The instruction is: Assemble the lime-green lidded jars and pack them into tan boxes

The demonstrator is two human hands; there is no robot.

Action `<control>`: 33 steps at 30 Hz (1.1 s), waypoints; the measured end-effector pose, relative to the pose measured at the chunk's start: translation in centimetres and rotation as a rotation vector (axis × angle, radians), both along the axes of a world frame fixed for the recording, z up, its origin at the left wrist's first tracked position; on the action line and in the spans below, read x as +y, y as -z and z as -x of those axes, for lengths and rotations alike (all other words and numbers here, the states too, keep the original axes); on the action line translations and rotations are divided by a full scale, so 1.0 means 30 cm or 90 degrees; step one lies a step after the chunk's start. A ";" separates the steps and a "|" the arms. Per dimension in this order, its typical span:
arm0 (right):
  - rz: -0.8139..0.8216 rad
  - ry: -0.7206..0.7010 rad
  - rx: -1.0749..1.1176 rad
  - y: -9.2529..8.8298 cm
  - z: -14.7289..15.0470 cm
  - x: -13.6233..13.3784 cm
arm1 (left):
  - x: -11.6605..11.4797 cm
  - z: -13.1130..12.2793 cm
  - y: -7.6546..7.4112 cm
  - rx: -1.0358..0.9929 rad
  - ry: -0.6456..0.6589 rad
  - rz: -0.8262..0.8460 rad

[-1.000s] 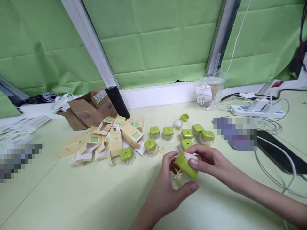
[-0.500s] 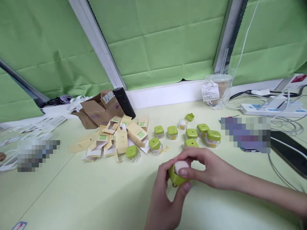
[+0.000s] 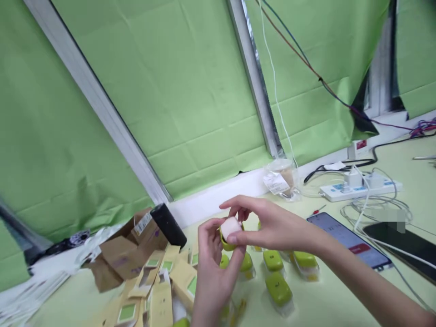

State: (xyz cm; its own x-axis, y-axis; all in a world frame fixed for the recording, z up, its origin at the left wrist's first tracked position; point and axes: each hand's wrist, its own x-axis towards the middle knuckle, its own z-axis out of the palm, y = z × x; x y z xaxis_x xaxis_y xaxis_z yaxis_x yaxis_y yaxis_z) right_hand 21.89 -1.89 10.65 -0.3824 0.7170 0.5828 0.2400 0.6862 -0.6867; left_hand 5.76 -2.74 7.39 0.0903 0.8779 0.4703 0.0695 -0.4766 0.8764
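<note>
Green case [image 3: 225, 244], head view: it is held above the surface [image 3: 340, 299], with the left hand [image 3: 211, 268] clamped around it from below. The right hand [image 3: 269, 225] pinches the white insert [image 3: 230, 225] in its top. Green-lidded jars [image 3: 278, 287] stand on the surface just beneath.

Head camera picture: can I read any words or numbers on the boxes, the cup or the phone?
Nothing here can be read.
White label on the cardboard box: print blurred.
Cup label: too small.
Phone screen: red band, writing too small.
Nearest green jar lid: dark mark, unreadable.
Green case held by left hand and right hand: no writing shows.
</note>
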 end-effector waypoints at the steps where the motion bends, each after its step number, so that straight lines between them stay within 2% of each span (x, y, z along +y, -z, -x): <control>1: -0.006 -0.013 -0.006 -0.003 -0.001 0.004 | 0.014 0.003 -0.002 -0.014 0.002 -0.003; 3: -0.019 -0.023 -0.001 0.006 0.000 0.015 | 0.038 0.012 -0.003 -0.040 0.007 0.002; 7: -0.010 0.026 0.035 0.044 0.015 0.059 | 0.080 0.034 0.002 -0.064 0.003 0.017; 11: 0.092 -0.004 0.027 0.063 0.028 0.108 | 0.120 0.062 0.025 0.004 -0.013 0.017; 14: 0.099 -0.022 0.033 0.068 0.033 0.127 | 0.135 0.079 0.043 0.056 -0.022 0.001; 18: 0.029 -0.009 0.030 0.070 0.041 0.129 | 0.124 0.079 0.048 -0.011 0.022 0.006; 22: -0.101 0.006 -0.004 0.071 0.047 0.116 | 0.107 0.069 0.042 -0.061 0.070 0.003; 26: -0.211 0.018 -0.021 0.080 0.056 0.106 | 0.100 0.056 0.036 -0.104 0.060 0.010; 29: -0.263 0.039 -0.009 0.088 0.066 0.108 | 0.090 0.039 0.029 -0.147 0.049 0.026; 33: -0.294 0.064 -0.002 0.096 0.080 0.109 | 0.069 0.017 0.024 -0.188 0.110 0.101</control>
State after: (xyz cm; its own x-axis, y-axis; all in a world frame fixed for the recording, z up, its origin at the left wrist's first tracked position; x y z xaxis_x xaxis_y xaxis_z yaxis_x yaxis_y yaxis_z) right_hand 19.50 1.38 7.76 -0.3267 0.4162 0.8485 0.3225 0.8930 -0.3139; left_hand 5.25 -0.67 6.68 0.1251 0.9254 0.3577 -0.2667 -0.3159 0.9105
